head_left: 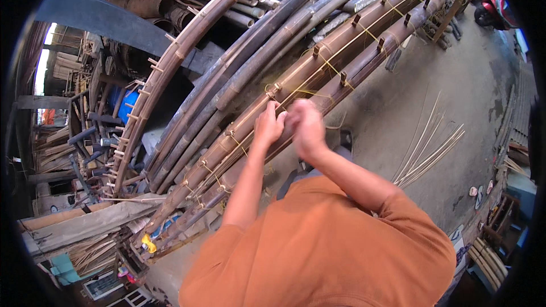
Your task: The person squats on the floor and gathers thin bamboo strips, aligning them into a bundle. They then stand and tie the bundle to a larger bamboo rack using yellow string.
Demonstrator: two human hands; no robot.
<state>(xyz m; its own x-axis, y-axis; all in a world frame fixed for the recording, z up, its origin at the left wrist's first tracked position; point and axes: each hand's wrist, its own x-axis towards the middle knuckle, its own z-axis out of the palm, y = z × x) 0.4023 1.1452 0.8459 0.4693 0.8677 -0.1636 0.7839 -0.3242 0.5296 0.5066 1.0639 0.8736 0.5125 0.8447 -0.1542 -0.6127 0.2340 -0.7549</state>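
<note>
Two long brown bamboo poles run diagonally side by side before me, the far pole (335, 42) and the near pole (364, 65). Short dark pegs (356, 20) stick up from both. Thin yellowish binding strips (327, 63) cross between them. My left hand (269, 126) is at the far pole beside a wrapped peg (274, 88), fingers closed in a pinch; what they hold is too small to make out. Close to its right, my right hand (307, 128) is smeared by motion over the near pole. A yellow loop of strip (307, 92) lies just above it.
Beyond the poles rest several dark bamboo lengths (250, 71) and a curved pole with pale pegs (165, 59). Loose thin strips (432, 150) lie on the concrete floor (398, 116) to the right. Stacked wood (68, 65) stands at left; a red motorbike (500, 8) is far right.
</note>
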